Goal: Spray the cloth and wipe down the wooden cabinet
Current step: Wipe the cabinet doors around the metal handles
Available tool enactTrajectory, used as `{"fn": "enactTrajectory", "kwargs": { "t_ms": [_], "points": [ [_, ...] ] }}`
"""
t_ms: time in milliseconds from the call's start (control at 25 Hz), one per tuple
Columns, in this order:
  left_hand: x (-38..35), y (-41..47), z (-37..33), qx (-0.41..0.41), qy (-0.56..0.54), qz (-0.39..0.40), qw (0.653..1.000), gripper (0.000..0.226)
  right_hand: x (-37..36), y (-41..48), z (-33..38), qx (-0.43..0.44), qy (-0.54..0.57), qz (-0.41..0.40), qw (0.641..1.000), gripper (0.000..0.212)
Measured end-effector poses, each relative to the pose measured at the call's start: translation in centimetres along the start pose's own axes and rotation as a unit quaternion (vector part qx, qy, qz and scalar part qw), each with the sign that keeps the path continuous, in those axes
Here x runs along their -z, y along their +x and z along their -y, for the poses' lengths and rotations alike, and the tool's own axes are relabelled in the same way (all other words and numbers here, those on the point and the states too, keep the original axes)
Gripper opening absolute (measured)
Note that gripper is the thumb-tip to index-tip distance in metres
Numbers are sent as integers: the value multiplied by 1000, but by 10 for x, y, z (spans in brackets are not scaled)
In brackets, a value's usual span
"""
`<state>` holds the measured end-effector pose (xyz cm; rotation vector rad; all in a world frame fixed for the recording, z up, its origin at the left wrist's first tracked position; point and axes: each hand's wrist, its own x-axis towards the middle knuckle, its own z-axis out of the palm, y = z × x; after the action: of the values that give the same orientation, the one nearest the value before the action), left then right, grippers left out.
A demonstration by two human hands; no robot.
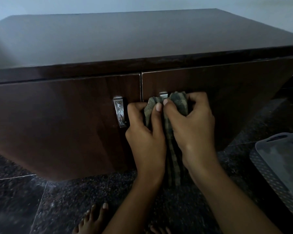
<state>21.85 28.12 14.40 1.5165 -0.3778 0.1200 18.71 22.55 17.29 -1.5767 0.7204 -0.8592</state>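
Note:
A low dark wooden cabinet (pixel 57 107) with two doors fills the view. A grey-green checked cloth (pixel 180 102) is bunched between both hands in front of the right door, its tail hanging down between my wrists. My left hand (pixel 145 132) grips the cloth's left side, beside the left door's metal handle (pixel 119 114). My right hand (pixel 191 122) is closed over the cloth's right side and covers most of the right door's handle (pixel 163 94). No spray bottle is in view.
The floor (pixel 24 200) is dark speckled stone tile. A grey perforated plastic basket (pixel 277 159) stands on the floor at the right. My bare foot (pixel 91 220) is at the bottom edge, close to the cabinet. A pale wall rises behind the cabinet.

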Motion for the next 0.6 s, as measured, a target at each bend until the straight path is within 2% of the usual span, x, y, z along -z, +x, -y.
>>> {"fn": "enactTrajectory", "kwargs": {
  "t_ms": [160,320,600],
  "points": [
    [3,-10,7,10,-3,2,1000,13,1,-10,-3,3,-6,0,1000,23],
    [2,-3,6,0,-11,-7,1000,9,-2,-6,0,33,-5,-7,999,21],
    [1,-10,12,0,-13,-24,1000,16,-3,-15,-16,80,-9,-21,997,22]
  ]
}}
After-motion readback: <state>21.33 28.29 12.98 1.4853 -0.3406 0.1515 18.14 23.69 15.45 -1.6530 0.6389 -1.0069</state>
